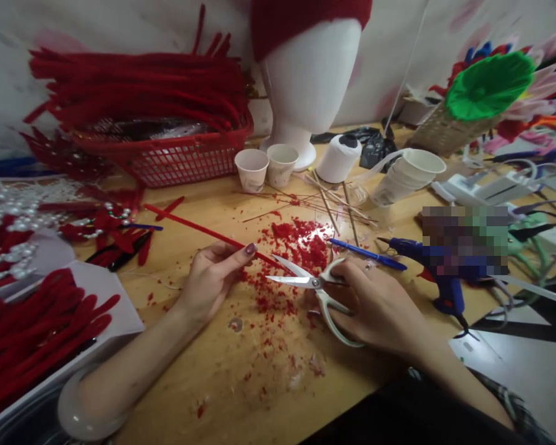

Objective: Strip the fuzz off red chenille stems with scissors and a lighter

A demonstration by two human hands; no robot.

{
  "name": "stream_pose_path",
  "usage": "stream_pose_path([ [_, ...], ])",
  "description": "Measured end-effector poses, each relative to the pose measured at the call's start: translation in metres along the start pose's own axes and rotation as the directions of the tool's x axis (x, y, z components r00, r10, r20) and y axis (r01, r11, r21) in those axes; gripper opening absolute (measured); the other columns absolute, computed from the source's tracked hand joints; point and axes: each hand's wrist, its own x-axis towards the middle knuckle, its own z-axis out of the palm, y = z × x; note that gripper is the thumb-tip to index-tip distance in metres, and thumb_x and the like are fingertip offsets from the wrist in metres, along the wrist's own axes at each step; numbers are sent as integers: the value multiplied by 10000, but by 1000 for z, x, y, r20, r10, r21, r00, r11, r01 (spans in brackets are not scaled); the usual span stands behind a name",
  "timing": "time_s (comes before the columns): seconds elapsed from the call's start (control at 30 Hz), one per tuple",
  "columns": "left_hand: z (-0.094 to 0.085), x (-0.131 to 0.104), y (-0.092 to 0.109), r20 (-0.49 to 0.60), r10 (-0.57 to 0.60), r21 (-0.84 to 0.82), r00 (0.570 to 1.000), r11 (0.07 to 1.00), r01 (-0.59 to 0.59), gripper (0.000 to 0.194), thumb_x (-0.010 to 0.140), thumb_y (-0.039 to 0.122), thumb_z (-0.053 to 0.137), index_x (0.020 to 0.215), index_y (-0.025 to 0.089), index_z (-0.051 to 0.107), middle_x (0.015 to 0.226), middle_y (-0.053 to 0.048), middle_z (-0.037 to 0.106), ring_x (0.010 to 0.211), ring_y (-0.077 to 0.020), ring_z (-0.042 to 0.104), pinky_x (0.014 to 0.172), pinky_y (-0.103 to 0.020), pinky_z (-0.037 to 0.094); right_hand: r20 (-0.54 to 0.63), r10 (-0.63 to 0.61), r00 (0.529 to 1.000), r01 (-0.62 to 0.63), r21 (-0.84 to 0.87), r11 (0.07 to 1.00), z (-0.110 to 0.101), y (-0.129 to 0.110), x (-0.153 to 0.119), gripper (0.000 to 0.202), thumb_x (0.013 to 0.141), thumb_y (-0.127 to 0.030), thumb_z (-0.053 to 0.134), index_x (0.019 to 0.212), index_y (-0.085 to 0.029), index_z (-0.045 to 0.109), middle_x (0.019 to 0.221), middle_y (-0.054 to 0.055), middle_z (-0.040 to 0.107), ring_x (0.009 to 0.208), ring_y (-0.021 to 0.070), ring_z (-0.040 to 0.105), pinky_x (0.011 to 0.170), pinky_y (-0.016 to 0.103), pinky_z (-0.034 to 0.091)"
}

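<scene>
My left hand [213, 278] pinches a long thin red stem [194, 230] between thumb and fingers. The stem slants from the upper left down toward the scissors [301, 279]. My right hand [368, 300] holds these scissors by their pale handles, with the blades apart and pointing left. The stem's right end lies by the upper blade; whether it is between the blades I cannot tell. Red fluff clippings [301, 241] are scattered on the wooden table [167, 383] under and around both hands.
A red basket [180, 162] of fuzzy red strips stands at the back left, near paper cups [251, 170] and a white head form [310, 74]. Blue pen [368, 254] and blue glue gun [449, 290] lie right. A box of red pieces [50, 321] sits left.
</scene>
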Motion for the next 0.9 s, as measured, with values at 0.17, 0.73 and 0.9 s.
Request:
stream_pose_path([
  [0.17,0,-1,0,17,-22,20,1000,1000,21,166,474,139,869,553,146,723,585,-14,704,578,-105,616,574,-204,476,-4,-10,1000,10,-23,1000,1,0,2,240,829,-420,576,884,-196,511,745,54,605,619,171,531,550,287,335],
  [0.73,-5,2,-2,-7,-25,18,1000,1000,25,185,472,163,876,587,182,733,614,13,718,605,-91,627,615,-191,500,16,-3,1000,3,-9,1000,9,5,-3,212,818,-403,570,843,-209,488,679,35,599,557,159,533,506,272,328],
  [0.9,-6,4,-2,-7,-16,26,1000,1000,16,212,448,184,891,576,193,723,621,16,722,621,-97,639,634,-198,511,-14,-9,1000,10,23,1000,10,6,-4,194,801,-387,572,822,-211,494,643,29,594,517,143,515,486,259,317],
])
